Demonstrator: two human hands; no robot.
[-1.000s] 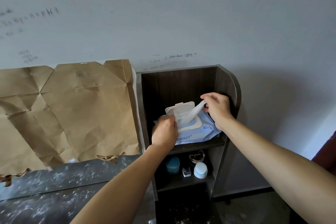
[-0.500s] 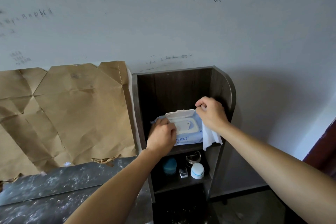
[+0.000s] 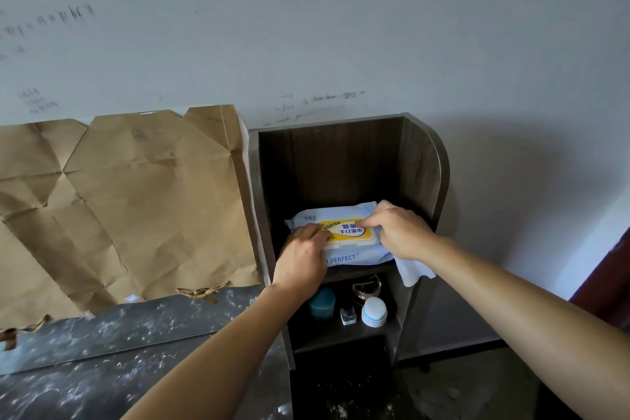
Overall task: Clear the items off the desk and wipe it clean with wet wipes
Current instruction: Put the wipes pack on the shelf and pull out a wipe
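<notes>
Two hands at dark wooden shelf unit [image 3: 422,167], frame centre. Soft pale-blue wet-wipe pack [image 3: 354,259], yellow-labelled lid [image 3: 347,232], lies on its upper shelf: likely light, squashy, slick; take by rigid lid edges. Left hand [image 3: 301,259] presses lid, grip unclear. Right hand [image 3: 399,232] clutches limp white wipe [image 3: 414,271], fingertips on lid.

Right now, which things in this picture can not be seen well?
Head view:
- wipe: mostly under the right hand holding it.
- wipes pack label: partly covered by left hand.
- jars on lower shelf: dark, too small to read.
- desk: cut off by left and bottom edges.
</notes>
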